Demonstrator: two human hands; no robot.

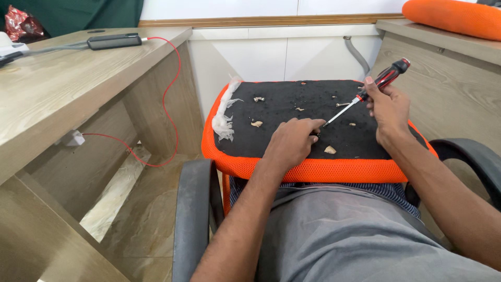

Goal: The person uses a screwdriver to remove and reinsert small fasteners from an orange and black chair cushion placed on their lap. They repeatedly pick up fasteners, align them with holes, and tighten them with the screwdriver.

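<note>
An upturned chair seat [245, 164], orange mesh around a black underside, lies across my lap. My right hand [387, 107] grips a screwdriver [383, 79] with a red and black handle, its metal tip angled down to the black surface. My left hand [292, 142] rests on the black underside with its fingers curled right by the tip, pinching something small that I cannot make out. Pale wood chips [330, 150] lie scattered over the black fabric.
A torn white foam strip [224, 117] hangs at the seat's left edge. Wooden desks stand left [57, 89] and right [443, 78]. A red cable [175, 89] runs from a dark device [114, 40] on the left desk. Grey chair armrests [194, 209] flank my lap. An orange cushion [454, 16] lies at the top right.
</note>
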